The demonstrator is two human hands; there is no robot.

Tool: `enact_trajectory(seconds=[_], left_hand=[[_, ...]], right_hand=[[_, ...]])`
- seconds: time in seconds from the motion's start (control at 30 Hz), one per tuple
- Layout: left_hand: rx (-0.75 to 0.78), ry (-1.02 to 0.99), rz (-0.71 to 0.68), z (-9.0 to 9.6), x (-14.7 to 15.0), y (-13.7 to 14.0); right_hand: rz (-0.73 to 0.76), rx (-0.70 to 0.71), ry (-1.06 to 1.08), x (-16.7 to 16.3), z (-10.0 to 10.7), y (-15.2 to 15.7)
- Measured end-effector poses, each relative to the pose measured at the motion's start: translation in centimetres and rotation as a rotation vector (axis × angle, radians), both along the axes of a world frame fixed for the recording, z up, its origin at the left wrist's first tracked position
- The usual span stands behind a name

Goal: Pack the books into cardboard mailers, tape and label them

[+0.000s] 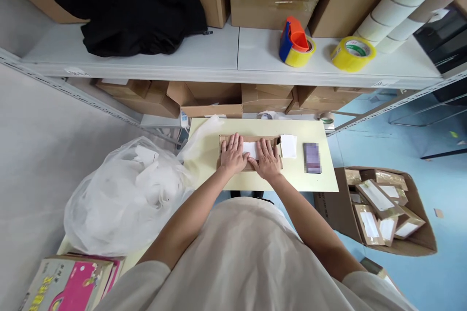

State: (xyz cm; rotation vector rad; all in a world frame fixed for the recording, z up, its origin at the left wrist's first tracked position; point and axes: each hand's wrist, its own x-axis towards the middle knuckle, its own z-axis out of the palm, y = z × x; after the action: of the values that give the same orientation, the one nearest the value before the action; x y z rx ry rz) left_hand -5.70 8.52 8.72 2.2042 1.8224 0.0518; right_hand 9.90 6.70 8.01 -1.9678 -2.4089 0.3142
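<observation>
A small brown cardboard box (249, 167) lies on the pale yellow table in front of me, with a white label (250, 149) on its top. My left hand (232, 154) rests flat on the left part of the box, fingers stretched out. On the right part lies my right hand (267, 159), also flat with its fingers spread. Both palms touch the box and cover much of it; the label shows between them. Just right of the box is a stack of white labels (289, 146). Farther right lies a blurred purple phone-like object (313, 158).
Tape rolls, one in a tape dispenser (296, 43), stand on the shelf (226, 60) beside a black garment (134, 9). A bulging clear plastic bag (120, 199) sits left of the table (324, 182). At right, a large carton (426, 214) on the floor holds several packed boxes.
</observation>
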Motion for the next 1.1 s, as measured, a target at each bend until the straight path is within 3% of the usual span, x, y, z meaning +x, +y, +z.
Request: enact_trajectory(seconds=[0.13, 0.33, 0.5, 0.7, 0.77, 0.83, 0.9, 0.97, 1.03, 1.1], left_hand=[[0.043, 0.014, 0.089, -0.1, 0.0, 0.4], [0.023, 0.057, -0.070, 0.2, -2.2, -0.6], [0.032, 0.079, -0.145, 0.7, -3.7, -1.3], [0.095, 0.079, -0.072, 0.5, -5.6, -2.4], [0.142, 0.087, -0.054, 0.5, -5.5, -3.0], [0.163, 0.069, -0.188, 0.6, -4.7, -3.6], [0.142, 0.026, -0.369, 0.6, -3.7, -3.8], [0.092, -0.009, -0.418, 0.5, -3.0, -3.5], [0.054, -0.027, -0.340, 0.5, -3.3, -2.9], [0.044, -0.040, -0.253, 0.5, -4.5, -2.3]], right_hand=[[-0.092, -0.023, -0.045, -0.3, 0.5, 0.1], [-0.148, -0.136, -0.035, -0.7, 1.7, 0.4], [-0.276, -0.074, -0.009, -0.3, 1.5, -0.4], [-0.508, 0.065, 0.031, 2.8, 1.0, -2.6], [-0.421, 0.146, 0.024, 3.0, 1.5, -3.2], [-0.207, 0.169, 0.036, 2.0, 2.1, -3.4], [0.015, 0.075, 0.080, 0.3, 2.5, -3.1], [0.137, -0.071, 0.102, -1.3, 2.4, -2.6], [0.132, -0.151, 0.058, -1.9, 2.1, -2.0], [0.026, -0.133, -0.017, -1.1, 1.7, -1.5]])
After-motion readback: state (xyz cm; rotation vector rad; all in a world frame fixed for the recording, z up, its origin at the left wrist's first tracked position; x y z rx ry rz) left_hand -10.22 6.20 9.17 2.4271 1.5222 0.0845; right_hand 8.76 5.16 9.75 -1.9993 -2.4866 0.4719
